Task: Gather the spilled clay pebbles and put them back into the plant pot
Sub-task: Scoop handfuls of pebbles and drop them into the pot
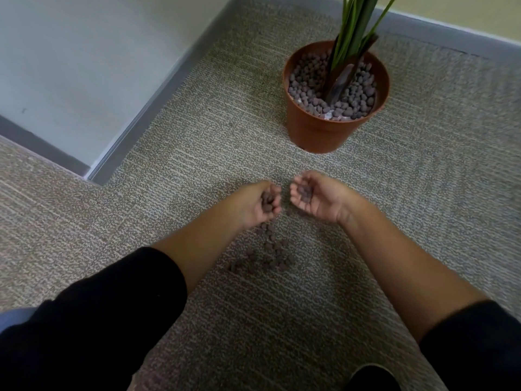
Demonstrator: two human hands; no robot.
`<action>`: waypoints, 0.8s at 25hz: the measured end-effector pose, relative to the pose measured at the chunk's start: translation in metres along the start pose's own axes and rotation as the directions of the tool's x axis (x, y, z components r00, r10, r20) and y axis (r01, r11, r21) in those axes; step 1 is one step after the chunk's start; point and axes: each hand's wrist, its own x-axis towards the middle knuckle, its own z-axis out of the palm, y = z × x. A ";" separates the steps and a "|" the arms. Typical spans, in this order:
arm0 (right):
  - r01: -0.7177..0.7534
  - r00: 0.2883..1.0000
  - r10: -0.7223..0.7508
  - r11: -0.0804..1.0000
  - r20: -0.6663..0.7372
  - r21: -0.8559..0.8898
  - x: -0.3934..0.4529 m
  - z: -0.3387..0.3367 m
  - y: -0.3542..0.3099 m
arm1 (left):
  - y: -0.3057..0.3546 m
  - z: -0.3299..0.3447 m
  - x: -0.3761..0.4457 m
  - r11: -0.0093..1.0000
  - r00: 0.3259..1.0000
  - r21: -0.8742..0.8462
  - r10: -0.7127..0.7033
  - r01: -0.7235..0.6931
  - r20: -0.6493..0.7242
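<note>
A brown plastic plant pot (318, 131) stands on the carpet at the upper right, filled with dark clay pebbles (310, 91) around a green plant (355, 26). Both my hands hover just above the carpet in front of the pot, palms turned up and cupped. My left hand (258, 206) holds several pebbles against its curled fingers. My right hand (315, 194) cradles several more in its palm. Spilled pebbles (270, 249) lie scattered on the carpet below and between my forearms.
A grey-beige carpet (197, 131) covers the floor. A white wall corner with a grey skirting board (141, 119) juts in at the left. Another skirting board (451, 38) runs behind the pot. A dark shoe tip (372, 379) shows at the bottom right.
</note>
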 end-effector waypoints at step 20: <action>0.492 0.827 -0.559 0.773 -0.064 -0.400 -0.042 -0.003 -0.061 | 0.066 0.052 -0.013 0.900 0.890 -0.183 0.425 -0.395 0.165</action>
